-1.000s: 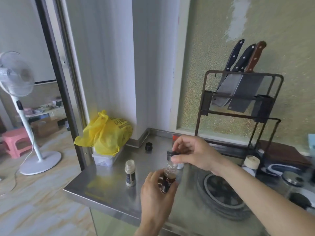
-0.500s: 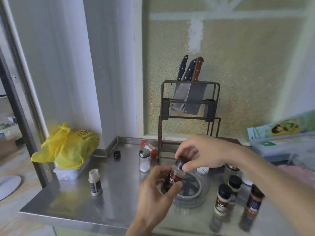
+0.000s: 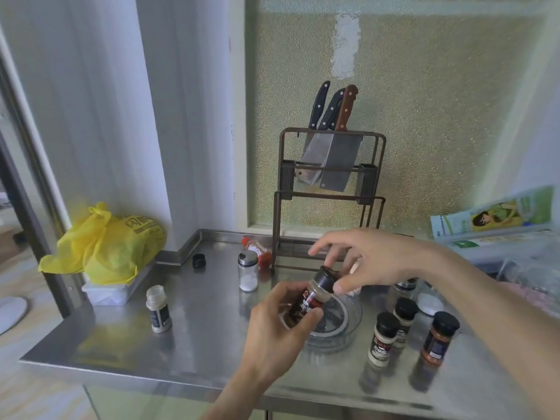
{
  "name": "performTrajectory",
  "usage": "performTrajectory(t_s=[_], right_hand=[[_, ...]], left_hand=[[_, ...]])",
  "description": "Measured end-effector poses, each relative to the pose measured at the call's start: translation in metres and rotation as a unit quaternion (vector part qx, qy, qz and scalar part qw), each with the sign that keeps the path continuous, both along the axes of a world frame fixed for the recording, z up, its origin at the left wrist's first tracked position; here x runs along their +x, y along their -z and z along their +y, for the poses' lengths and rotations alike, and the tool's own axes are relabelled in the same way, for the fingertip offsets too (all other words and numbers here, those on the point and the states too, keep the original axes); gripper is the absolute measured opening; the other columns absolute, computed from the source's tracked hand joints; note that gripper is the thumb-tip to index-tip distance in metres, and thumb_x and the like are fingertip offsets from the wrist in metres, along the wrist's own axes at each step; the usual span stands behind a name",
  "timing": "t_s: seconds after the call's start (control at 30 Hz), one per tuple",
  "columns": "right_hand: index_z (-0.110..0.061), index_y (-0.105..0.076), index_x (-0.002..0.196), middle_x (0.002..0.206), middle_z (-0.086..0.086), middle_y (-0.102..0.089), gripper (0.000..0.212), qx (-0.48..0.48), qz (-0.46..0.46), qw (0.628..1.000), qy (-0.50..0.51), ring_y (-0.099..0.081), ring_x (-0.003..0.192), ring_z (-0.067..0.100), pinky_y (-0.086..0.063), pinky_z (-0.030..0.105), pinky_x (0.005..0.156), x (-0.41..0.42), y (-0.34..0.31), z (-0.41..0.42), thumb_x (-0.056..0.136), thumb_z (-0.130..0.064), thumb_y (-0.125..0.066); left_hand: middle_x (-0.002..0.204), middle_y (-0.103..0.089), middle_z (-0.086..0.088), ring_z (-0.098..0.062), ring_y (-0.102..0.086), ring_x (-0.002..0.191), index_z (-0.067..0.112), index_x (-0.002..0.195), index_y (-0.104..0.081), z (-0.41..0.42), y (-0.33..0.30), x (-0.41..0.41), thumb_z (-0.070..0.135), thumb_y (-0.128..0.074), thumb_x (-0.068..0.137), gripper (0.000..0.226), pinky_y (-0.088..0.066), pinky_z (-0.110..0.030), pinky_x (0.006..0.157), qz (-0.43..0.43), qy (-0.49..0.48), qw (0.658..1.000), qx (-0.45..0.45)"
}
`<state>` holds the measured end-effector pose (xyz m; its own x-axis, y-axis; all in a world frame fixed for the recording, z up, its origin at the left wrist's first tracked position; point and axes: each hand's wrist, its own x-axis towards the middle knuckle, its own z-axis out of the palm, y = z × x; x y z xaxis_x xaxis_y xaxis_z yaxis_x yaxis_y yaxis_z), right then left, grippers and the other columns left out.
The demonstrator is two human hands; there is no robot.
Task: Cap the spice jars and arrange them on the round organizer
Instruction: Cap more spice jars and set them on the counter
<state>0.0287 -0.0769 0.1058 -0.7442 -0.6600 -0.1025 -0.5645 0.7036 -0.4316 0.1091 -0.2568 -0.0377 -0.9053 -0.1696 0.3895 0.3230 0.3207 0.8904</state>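
Observation:
My left hand [image 3: 272,331] grips a dark-labelled spice jar [image 3: 315,294], tilted to the right above the clear round organizer [image 3: 342,328]. My right hand [image 3: 369,259] has its thumb and fingers on the jar's black cap [image 3: 326,275]. An uncapped white jar [image 3: 158,309] stands at the left. A loose black cap [image 3: 199,261] lies near the back wall. Three capped jars [image 3: 382,339] [image 3: 404,316] [image 3: 439,338] stand right of the organizer. A glass shaker [image 3: 248,271] stands behind, and a red-capped jar [image 3: 257,251] lies on its side.
A knife rack [image 3: 330,183] with several knives stands at the back of the steel counter [image 3: 197,344]. A yellow bag [image 3: 106,244] sits on a white tray at the left edge. Boxes and packets [image 3: 494,219] lie at the right. The counter's front edge is close.
The camera has swung to the right and steadied, bringing the capped jars into view. Both hands stay on the jar and its cap, and the jar now tilts more to the right.

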Motion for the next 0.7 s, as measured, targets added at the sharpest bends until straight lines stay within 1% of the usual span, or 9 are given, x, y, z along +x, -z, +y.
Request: performTrajectory(t_s=[0.1,0.2,0.27,0.33,0.4,0.47,0.53,0.6,0.7], right_hand=[[-0.022,-0.075,0.103,0.088,-0.004,-0.081,0.036,0.031,0.032,0.999,0.022,-0.077,0.073,0.007,-0.06,0.025,0.075,-0.003,0.006,-0.002,0.091,-0.055,-0.067],[-0.034,-0.066,0.122,0.108,-0.011,-0.075,0.045,0.039,0.032,0.999,0.006,-0.075,0.084,0.003,-0.059,0.026,0.08,-0.002,0.009,-0.001,0.083,-0.054,-0.076],[-0.028,-0.067,0.119,0.1,-0.004,-0.078,0.036,0.015,-0.007,1.0,0.006,-0.077,0.078,0.007,-0.059,0.023,0.071,-0.002,0.011,0.001,0.087,-0.042,-0.077],[-0.022,-0.073,0.107,0.082,-0.002,-0.08,0.041,0.04,0.008,0.999,0.035,-0.077,0.07,0.009,-0.062,0.026,0.071,-0.002,0.012,-0.001,0.092,-0.059,-0.064],[-0.032,-0.07,0.114,0.091,-0.011,-0.078,0.046,0.063,0.034,0.997,0.034,-0.073,0.077,0.003,-0.06,0.032,0.081,-0.001,0.014,-0.002,0.085,-0.068,-0.066],[-0.04,-0.064,0.12,0.102,-0.012,-0.076,0.044,0.045,0.014,0.999,-0.002,-0.074,0.082,0.004,-0.06,0.035,0.084,0.0,0.016,-0.004,0.08,-0.053,-0.079],[-0.03,-0.071,0.108,0.088,-0.004,-0.08,0.032,0.04,-0.002,0.999,0.013,-0.077,0.075,0.01,-0.063,0.038,0.081,0.001,0.017,-0.005,0.086,-0.053,-0.073],[-0.028,-0.071,0.112,0.091,-0.007,-0.08,0.047,0.061,0.024,0.997,0.028,-0.076,0.076,0.009,-0.062,0.036,0.082,0.003,0.016,-0.008,0.084,-0.066,-0.067],[-0.036,-0.063,0.124,0.1,-0.011,-0.076,0.047,0.033,-0.005,0.999,-0.003,-0.076,0.08,0.007,-0.059,0.031,0.081,0.003,0.018,-0.011,0.081,-0.046,-0.081]], left_hand=[[0.1,-0.079,0.019,-0.001,-0.073,0.095,0.036,0.108,-0.071,0.001,0.003,-0.001,0.022,-0.082,0.082,0.032,-0.049,-0.007,0.084,-0.002,0.007,1.0,-0.01],[0.1,-0.079,0.017,-0.001,-0.073,0.094,0.034,0.109,-0.071,0.0,0.006,-0.001,0.021,-0.082,0.081,0.032,-0.05,-0.007,0.084,-0.004,0.006,1.0,-0.007],[0.099,-0.078,0.019,-0.001,-0.073,0.094,0.035,0.108,-0.071,0.0,0.008,-0.001,0.022,-0.082,0.081,0.032,-0.05,-0.008,0.085,-0.004,0.006,1.0,-0.011],[0.1,-0.078,0.02,-0.002,-0.072,0.096,0.035,0.108,-0.07,-0.001,0.01,-0.002,0.023,-0.082,0.081,0.032,-0.051,-0.011,0.087,-0.003,0.006,1.0,-0.019],[0.1,-0.078,0.019,-0.003,-0.073,0.096,0.035,0.108,-0.07,-0.002,0.013,-0.003,0.024,-0.082,0.081,0.031,-0.053,-0.016,0.089,-0.004,0.003,1.0,-0.016],[0.1,-0.078,0.019,-0.003,-0.072,0.096,0.035,0.107,-0.07,-0.003,0.015,-0.003,0.025,-0.083,0.08,0.031,-0.054,-0.019,0.09,-0.005,0.001,1.0,-0.015],[0.101,-0.077,0.02,-0.002,-0.072,0.097,0.035,0.107,-0.07,-0.003,0.016,-0.003,0.026,-0.083,0.08,0.032,-0.054,-0.02,0.091,-0.005,0.002,1.0,-0.021],[0.1,-0.078,0.02,-0.002,-0.072,0.095,0.033,0.106,-0.07,-0.004,0.017,-0.003,0.024,-0.083,0.08,0.031,-0.055,-0.021,0.09,-0.005,0.002,1.0,-0.018],[0.099,-0.078,0.018,-0.003,-0.072,0.094,0.033,0.105,-0.07,-0.006,0.019,-0.004,0.024,-0.084,0.08,0.03,-0.056,-0.024,0.09,-0.007,-0.003,1.0,-0.016]])
